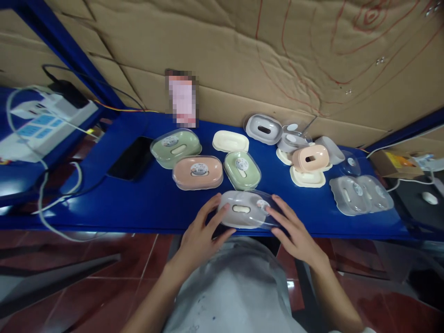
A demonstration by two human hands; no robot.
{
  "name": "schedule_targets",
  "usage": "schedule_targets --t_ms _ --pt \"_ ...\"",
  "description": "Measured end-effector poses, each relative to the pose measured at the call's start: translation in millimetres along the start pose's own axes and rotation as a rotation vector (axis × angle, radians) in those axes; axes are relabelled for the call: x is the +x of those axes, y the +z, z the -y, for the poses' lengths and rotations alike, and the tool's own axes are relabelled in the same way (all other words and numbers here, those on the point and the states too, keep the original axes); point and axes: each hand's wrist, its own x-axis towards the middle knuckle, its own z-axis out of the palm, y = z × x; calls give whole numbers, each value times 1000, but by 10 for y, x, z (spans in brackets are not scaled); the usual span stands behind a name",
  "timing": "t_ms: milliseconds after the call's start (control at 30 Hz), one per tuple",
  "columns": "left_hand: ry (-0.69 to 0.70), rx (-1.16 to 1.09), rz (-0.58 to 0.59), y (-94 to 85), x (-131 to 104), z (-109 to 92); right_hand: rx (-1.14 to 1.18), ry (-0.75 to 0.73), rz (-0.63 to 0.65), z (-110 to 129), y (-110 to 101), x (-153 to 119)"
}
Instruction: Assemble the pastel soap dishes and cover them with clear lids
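Note:
At the table's front edge lies a grey oval plastic box point(236, 219), like a soap box, with a slot in its top and a cream base. My left hand point(203, 227) curves round its left end, thumb in front and fingers behind. A clear plastic lid point(274, 219) with a round sticker sits shifted to the right, partly overlapping the box. My right hand point(294, 231) grips this lid at its right end, with fingertips near the sticker. Just behind are a lidded peach box point(185, 175) and a lidded green box point(248, 175).
Farther back are another green box point(176, 150), a cream base point(231, 141) and a grey tray point(264, 128). Peach and cream parts point(307, 178) are stacked to the right, near two lidded grey boxes point(359, 199). A black phone point(130, 159) and power strip point(52, 125) lie left.

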Motion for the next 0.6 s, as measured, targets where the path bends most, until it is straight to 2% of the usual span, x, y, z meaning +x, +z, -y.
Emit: schedule_targets --t_ms 233,433,600 --pt "23 58 24 -27 33 16 -155 -191 104 235 196 414" --pt "-17 57 6 -115 42 62 -220 -242 114 255 241 574" --pt "-55 55 -48 -117 26 83 -237 -244 92 267 293 643"
